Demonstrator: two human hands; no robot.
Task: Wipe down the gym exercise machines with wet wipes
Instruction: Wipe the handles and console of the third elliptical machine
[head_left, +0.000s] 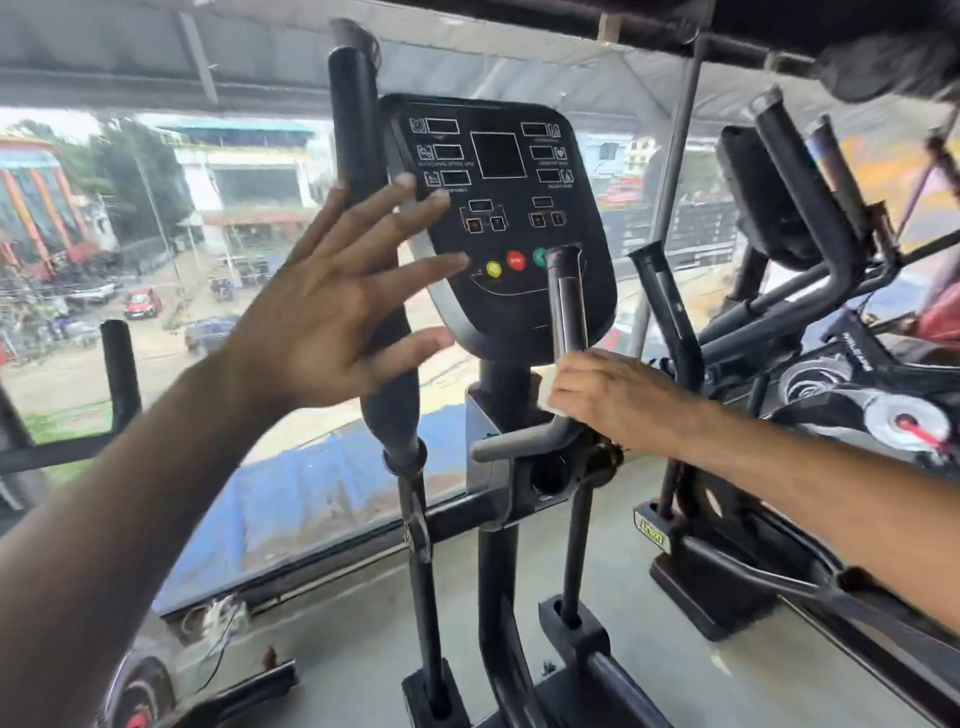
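White wipe (546, 391) gripped on handlebar (567, 317) by right hand (602, 397); left hand (332, 317) fingers spread before console (511, 218).

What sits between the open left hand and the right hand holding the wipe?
In the head view, the console's lower edge and the centre post lie between the left hand and right hand gripping the wipe.

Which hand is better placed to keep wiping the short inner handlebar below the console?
Right. The right hand already grips the white wipe against the inner handlebar, below the console. The left hand is open with fingers spread, holds nothing, and sits by the tall left handle.
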